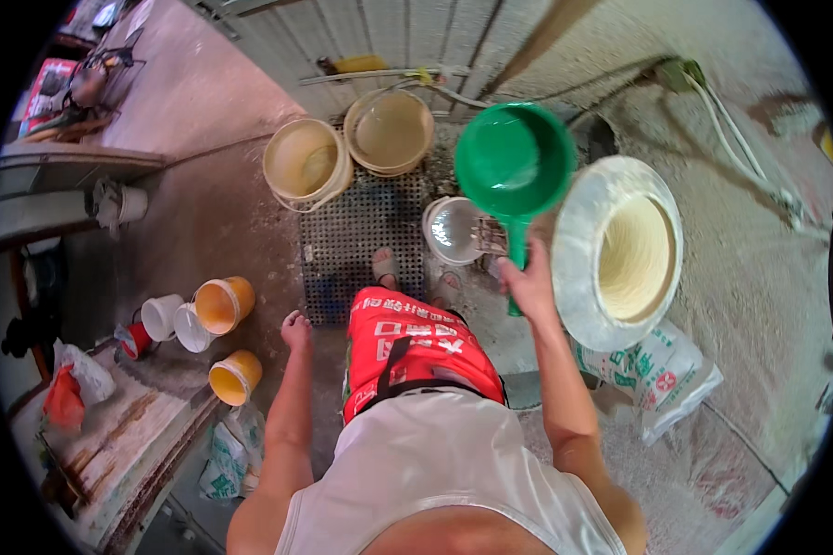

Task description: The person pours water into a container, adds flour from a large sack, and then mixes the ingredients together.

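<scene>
My right hand (529, 281) is closed around the handle of a green plastic dipper (517, 156), whose wide bowl faces up. Whether it holds any liquid I cannot tell. Just right of that hand stands a large round machine drum (573, 277) with a pale, cream-coloured inside. A white bucket (451, 230) of what looks like water is left of the dipper's handle. My left hand (296, 329) hangs at my side with nothing in it, fingers loosely curled. The red apron (416, 347) I wear bears white writing.
Two cream plastic buckets (304, 161) (389, 132) stand by the wall, beside a perforated mat (357, 243) underfoot. Orange buckets (216, 305) and white ones (161, 317) are at the left. A printed sack (673, 388) lies below the drum. Cables (729, 139) run at the right.
</scene>
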Demonstrator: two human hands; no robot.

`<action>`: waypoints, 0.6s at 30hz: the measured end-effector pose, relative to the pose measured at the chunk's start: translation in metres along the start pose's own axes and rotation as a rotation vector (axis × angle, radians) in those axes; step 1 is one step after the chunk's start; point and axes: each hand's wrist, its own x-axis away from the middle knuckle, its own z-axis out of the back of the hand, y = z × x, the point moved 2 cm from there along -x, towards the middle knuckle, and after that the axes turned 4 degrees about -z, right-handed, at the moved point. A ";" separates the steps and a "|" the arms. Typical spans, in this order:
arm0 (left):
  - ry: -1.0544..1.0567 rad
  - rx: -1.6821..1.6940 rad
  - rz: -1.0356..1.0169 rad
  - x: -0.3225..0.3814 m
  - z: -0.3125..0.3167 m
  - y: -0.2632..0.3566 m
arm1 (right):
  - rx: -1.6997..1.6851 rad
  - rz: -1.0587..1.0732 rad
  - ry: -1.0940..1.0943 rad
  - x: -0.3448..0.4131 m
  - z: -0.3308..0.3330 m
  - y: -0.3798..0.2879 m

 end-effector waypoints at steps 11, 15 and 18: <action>-0.050 -0.083 0.061 -0.025 0.014 0.064 | -0.047 -0.030 -0.140 -0.278 -0.268 0.082; -0.237 0.055 0.125 -0.016 -0.024 0.090 | 0.269 0.008 -0.122 -0.203 -0.250 0.016; -0.400 -0.029 0.108 0.040 -0.145 0.128 | 0.168 0.310 -0.191 -0.160 -0.168 0.033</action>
